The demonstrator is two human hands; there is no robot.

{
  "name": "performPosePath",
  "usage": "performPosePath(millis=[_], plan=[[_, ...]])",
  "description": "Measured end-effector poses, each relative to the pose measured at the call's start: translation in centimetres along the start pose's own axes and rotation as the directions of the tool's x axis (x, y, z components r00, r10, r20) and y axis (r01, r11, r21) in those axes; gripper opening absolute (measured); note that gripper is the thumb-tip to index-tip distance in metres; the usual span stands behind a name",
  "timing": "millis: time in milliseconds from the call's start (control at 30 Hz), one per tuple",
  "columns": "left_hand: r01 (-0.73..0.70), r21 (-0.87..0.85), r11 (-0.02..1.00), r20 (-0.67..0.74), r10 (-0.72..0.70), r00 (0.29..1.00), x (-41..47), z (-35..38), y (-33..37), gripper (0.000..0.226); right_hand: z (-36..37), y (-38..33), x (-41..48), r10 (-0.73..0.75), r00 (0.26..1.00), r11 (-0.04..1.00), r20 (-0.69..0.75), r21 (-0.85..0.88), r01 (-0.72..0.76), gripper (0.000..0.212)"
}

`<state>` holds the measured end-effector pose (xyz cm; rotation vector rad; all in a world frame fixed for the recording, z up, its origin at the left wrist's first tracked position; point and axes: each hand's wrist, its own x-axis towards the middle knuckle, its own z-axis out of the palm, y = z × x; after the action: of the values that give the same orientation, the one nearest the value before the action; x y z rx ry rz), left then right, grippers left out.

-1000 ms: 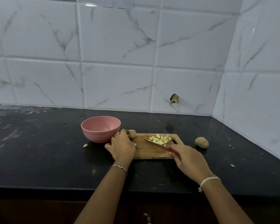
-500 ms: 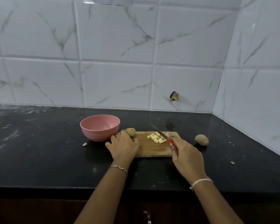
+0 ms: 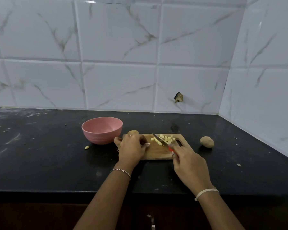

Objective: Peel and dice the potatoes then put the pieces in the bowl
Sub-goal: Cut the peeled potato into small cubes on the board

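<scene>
At the bottom of the frame, the desk [image 3: 40, 163] ended in a straight front edge with dark cabinet fronts beneath it, and both forearms reached in over that edge. The left wrist wore a thin bracelet [image 3: 121, 170] and the right wrist a pale thread [image 3: 205, 191]. The left hand [image 3: 131, 146] rested on the left end of the wooden cutting board [image 3: 156, 152] with its fingers bent down. Whether it pinched anything could not be told. The right hand [image 3: 188, 161] was wrapped around the red handle of a knife [image 3: 159, 140], whose blade slanted up and left into the diced potato pieces [image 3: 165, 139] heaped at the board's far right, beside its handle slot. A whole potato [image 3: 133, 132] sat just beyond the left hand at the board's far left corner, and a second potato [image 3: 206, 141] lay on the desk right of the board, apart from it. The pink bowl [image 3: 102, 130] stood upright just left of the board, with a pale scrap [image 3: 87, 147] near its foot. Left of the bowl a wide stretch of dark, smeared surface ran to the frame's edge. Right of the second potato a narrower strip, dotted with crumbs, ran to the side wall. At the back, marble-veined tiles [image 3: 120, 83] closed off the desk and met that side wall in a corner at upper right. A chipped hole [image 3: 178, 97] showed low in the tiles.
</scene>
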<state>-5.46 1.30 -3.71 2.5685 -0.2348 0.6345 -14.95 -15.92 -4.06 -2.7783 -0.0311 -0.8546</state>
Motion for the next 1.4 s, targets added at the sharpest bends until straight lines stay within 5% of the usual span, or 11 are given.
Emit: performPosePath(millis=[1067, 1400], plan=[[-0.058, 0.098, 0.993, 0.059, 0.052, 0.997, 0.2, 0.3, 0.0, 0.023, 0.7, -1.7, -0.3, -0.113, 0.988, 0.993, 0.106, -0.002, 0.114, 0.042], [0.005, 0.077, 0.997, -0.001, -0.005, 1.0, 0.2, 0.3, 0.1, 0.025, 0.7, -2.4, -1.0, -0.024, 0.999, 1.0, 0.031, -0.005, 0.024, 0.041]])
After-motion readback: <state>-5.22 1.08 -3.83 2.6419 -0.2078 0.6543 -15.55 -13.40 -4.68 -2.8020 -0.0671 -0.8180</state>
